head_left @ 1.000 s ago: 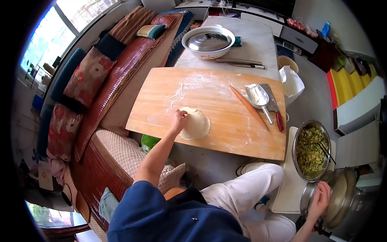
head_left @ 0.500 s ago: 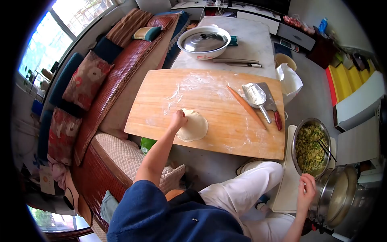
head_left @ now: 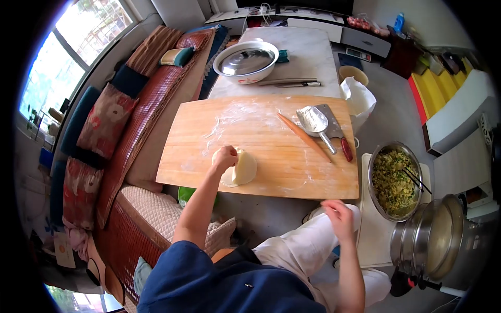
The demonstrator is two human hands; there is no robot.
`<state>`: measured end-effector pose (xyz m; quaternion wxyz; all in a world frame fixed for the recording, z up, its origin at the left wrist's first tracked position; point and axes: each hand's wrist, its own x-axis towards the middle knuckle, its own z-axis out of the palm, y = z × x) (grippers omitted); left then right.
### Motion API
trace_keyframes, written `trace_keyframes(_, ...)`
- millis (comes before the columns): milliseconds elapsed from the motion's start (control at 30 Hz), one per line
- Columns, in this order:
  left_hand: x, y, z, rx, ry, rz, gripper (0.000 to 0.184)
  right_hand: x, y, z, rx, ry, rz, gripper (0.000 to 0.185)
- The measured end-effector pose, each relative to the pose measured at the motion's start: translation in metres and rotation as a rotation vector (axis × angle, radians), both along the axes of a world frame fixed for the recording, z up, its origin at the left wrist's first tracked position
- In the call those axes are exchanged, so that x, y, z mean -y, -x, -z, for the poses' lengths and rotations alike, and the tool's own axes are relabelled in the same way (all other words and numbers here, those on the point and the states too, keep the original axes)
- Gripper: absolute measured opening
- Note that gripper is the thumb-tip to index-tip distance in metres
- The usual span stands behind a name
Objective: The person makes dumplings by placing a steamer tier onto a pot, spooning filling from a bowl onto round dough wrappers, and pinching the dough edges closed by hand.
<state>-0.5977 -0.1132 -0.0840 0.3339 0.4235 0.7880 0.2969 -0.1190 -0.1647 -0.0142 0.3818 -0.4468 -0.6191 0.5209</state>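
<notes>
Apparent lifting step: left fingers (head_left: 233,157) pinch dough (head_left: 247,168) beneath them, right fingers (head_left: 334,206) too blurred to read; next calls for steady hold.

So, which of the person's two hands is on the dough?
The left hand, whose fingers grip the edge of the dough on the wooden board. The right hand is away from it, over the white trousers.

Daylight enters through the window (head_left: 73,48) at far left, its panes washed out, and glints off the metal lid (head_left: 247,58). Wide-angle distortion bows the wooden board (head_left: 261,143), corners sink to black, and the right hand (head_left: 339,218) looks slightly blurred.
</notes>
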Motion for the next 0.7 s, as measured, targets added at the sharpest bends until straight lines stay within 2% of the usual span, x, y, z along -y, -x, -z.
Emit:
trace_keyframes(33,0.004,-0.031,-0.035,0.131,-0.07,0.062,0.015,-0.005,0.015,0.018,-0.077,0.112,-0.036,0.015)
trace_keyframes(67,0.002,-0.053,-0.052,0.248,-0.099,0.125,0.015,-0.01,0.034,0.04,-0.274,0.248,-0.062,0.02)
trace_keyframes(133,-0.007,-0.095,-0.074,0.489,-0.147,0.272,0.016,-0.016,0.066,0.048,-0.471,0.552,0.029,0.041)
trace_keyframes(167,-0.01,-0.124,-0.091,0.51,-0.136,0.382,0.017,-0.025,0.075,0.068,-0.6,0.677,0.049,0.054)
trace_keyframes(233,-0.014,-0.186,-0.112,0.528,-0.148,0.576,0.017,-0.035,0.088,0.052,-0.776,0.647,0.05,0.07)
trace_keyframes(300,-0.007,-0.251,-0.139,0.471,-0.189,0.772,0.021,-0.041,0.078,0.048,-1.053,0.671,0.117,0.069)
trace_keyframes(333,-0.009,-0.272,-0.136,0.547,-0.309,0.91,0.024,-0.045,0.067,0.056,-1.203,0.631,0.109,0.067)
trace_keyframes(400,-0.025,-0.296,-0.127,0.635,-0.248,0.817,0.023,-0.056,0.037,0.07,-1.569,0.457,-0.057,0.066)
trace_keyframes(433,-0.035,-0.301,-0.108,0.791,-0.315,0.683,0.021,-0.047,0.027,0.026,-1.427,0.519,0.139,0.067)
trace_keyframes(467,-0.04,-0.313,-0.107,0.783,-0.404,0.531,0.017,-0.045,0.007,0.031,-1.428,0.418,0.088,0.064)
trace_keyframes(533,-0.044,-0.338,-0.087,1.024,-0.414,0.324,0.024,-0.045,-0.018,0.016,-1.255,0.343,0.33,0.064)
trace_keyframes(567,-0.042,-0.357,-0.077,1.22,-0.369,0.262,0.029,-0.049,-0.027,0.012,-1.088,0.301,0.418,0.064)
trace_keyframes(600,-0.038,-0.376,-0.07,1.408,-0.318,0.188,0.034,-0.055,-0.028,0.013,-0.918,0.162,0.498,0.055)
trace_keyframes(633,-0.035,-0.39,-0.061,1.588,-0.26,0.103,0.039,-0.059,-0.033,-0.002,-0.449,-0.071,0.414,0.052)
trace_keyframes(667,-0.034,-0.397,-0.047,1.796,-0.237,0.222,0.051,-0.061,-0.034,-0.014,-0.009,-0.363,0.36,0.051)
trace_keyframes(700,-0.034,-0.409,-0.049,1.841,-0.323,0.27,0.051,-0.063,-0.034,-0.034,0.402,-0.68,0.397,0.051)
